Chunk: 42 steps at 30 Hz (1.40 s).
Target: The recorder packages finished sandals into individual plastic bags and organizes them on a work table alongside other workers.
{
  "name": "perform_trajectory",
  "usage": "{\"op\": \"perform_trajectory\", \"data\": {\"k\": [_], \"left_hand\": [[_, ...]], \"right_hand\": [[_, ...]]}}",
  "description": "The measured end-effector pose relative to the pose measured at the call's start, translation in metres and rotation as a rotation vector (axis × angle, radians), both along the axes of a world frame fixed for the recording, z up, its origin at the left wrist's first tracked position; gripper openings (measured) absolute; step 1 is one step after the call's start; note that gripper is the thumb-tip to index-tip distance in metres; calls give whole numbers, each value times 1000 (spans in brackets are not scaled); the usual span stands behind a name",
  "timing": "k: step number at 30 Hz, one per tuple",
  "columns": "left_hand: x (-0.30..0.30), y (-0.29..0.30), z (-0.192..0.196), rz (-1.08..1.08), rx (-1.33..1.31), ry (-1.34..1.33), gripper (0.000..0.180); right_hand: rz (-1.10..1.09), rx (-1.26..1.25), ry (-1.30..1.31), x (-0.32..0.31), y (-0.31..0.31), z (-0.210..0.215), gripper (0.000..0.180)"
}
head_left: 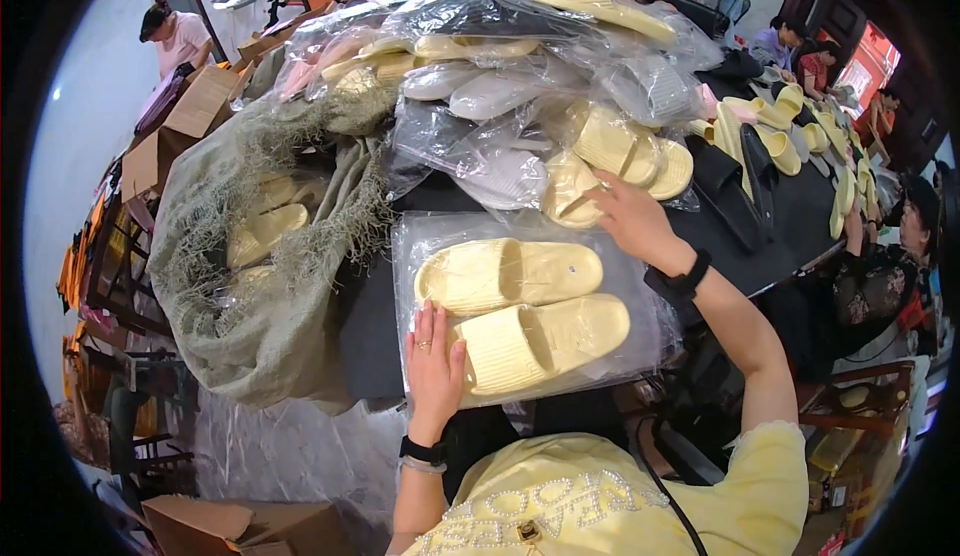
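Note:
A pair of pale yellow slide slippers [590, 331] in clear plastic lies in front of me, toes to the left. My left hand [433, 366] lies flat on the toe end of the nearer slipper, fingers stretched and a ring on one. Farther off, my right hand [640, 221] reaches to another bagged yellow pair [612, 146], its outstretched fingertips at the edge of one slipper; whether they press or pinch the plastic is hard to see. Beside that pair lies a bagged whitish-grey slipper [510, 178].
A frayed green woven sack [230, 336] holding bagged yellow slippers stands at left. Bagged slippers pile up at the back [450, 16]. Loose black slippers [720, 181] and yellow ones lie at right, where several people work. A cardboard box [240, 526] sits on the floor.

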State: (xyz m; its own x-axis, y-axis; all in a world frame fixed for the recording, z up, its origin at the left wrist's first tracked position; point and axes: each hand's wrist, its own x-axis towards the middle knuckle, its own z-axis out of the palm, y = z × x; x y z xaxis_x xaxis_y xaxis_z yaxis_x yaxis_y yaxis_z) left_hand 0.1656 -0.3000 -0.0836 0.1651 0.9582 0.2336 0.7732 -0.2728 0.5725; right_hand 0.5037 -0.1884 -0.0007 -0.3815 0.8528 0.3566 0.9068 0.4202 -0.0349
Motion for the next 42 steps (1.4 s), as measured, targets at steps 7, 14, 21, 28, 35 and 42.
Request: {"op": "perform_trajectory", "data": {"k": [7, 14, 21, 28, 35, 42], "left_hand": [[-2, -1, 0, 2, 1, 17, 51], [-1, -2, 0, 8, 1, 12, 49], [1, 1, 0, 11, -17, 10, 49], [-2, -1, 0, 30, 5, 17, 53], [-2, 1, -1, 23, 16, 48, 55], [-2, -4, -1, -9, -3, -152, 64]], "right_hand": [[-570, -892, 228, 42, -51, 13, 61], [-216, -1248, 677, 48, -82, -4, 48], [-47, -1003, 1442, 26, -105, 5, 29], [203, -1189, 1016, 20, -87, -5, 31], [630, -554, 169, -50, -35, -12, 49], [504, -589, 41, -110, -21, -28, 36]]}}
